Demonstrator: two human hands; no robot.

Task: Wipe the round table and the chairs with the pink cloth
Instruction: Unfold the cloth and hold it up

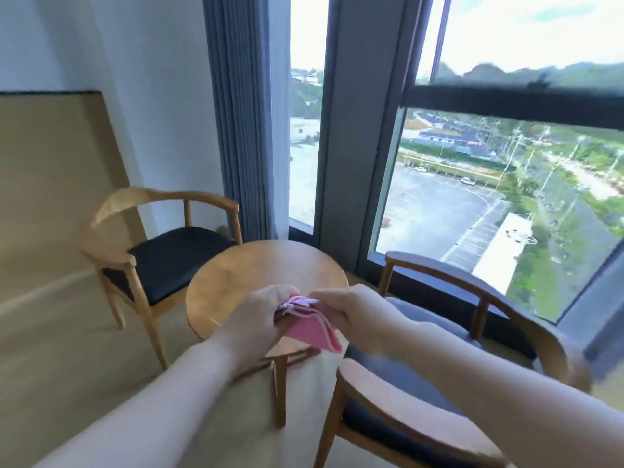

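**Pink cloth held in both hands above round wooden surface**

No brand, label or legible writing found on any item in view.

Left hand (258, 315) extended forward from lower left, fingers curled round the bunched end of the pink cloth with white-striped edge (309, 324). Right hand (351, 310) extended from lower right, fingers curled and pinching the same cloth at its upper edge, close against the left hand. Both forearms bare, converging at centre frame. Loose corner of cloth hanging down and to the right below the hands.

Cloth positioned over the near edge of the round light-wood surface (263, 268); contact between cloth and surface not determinable. Hands somewhat motion-blurred.

Light-wood armchair with black seat pad (162, 251) standing left of the surface, just beside it, near the beige wall panel (50, 184). Second wooden armchair with dark grey seat pad (439, 349) at right, close to the surface, below the right forearm. Grey-blue pleated curtain (243, 113) hanging behind, beside the large dark-framed window (506, 103).
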